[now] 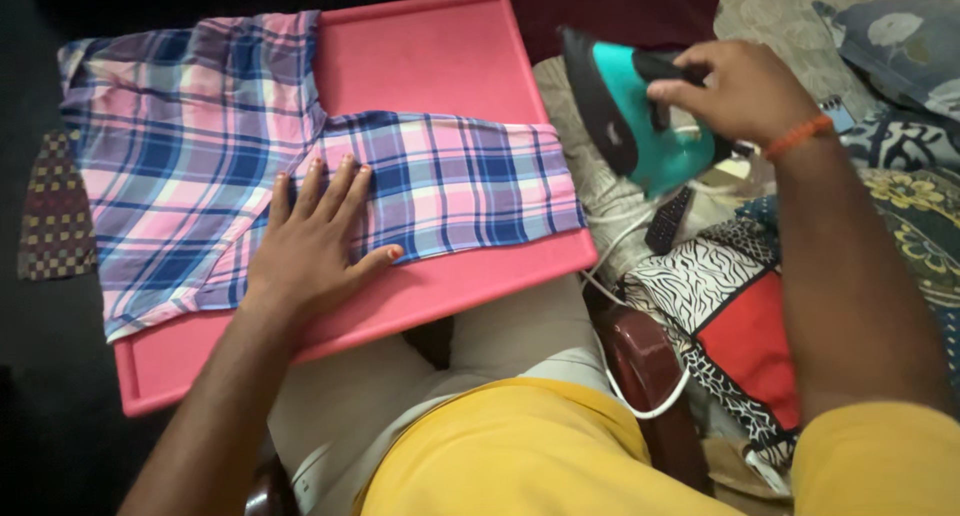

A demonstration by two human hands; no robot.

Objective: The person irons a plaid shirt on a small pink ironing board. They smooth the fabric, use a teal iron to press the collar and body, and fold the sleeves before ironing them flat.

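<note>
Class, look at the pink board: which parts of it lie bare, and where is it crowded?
Bare: the pink board far right corner above the plaid shorts, and its near edge strip below the left hand. Crowded: right of the board, where the right hand holds the iron over patterned cloths.

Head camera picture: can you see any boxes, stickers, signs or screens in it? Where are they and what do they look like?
None that I can make out: no package, label, sign or screen.
The nearest thing to one is a remote-like object: right of the pink board, below the teal iron, on patterned cloth; slim, dark, rectangular, too small to tell more.
</note>
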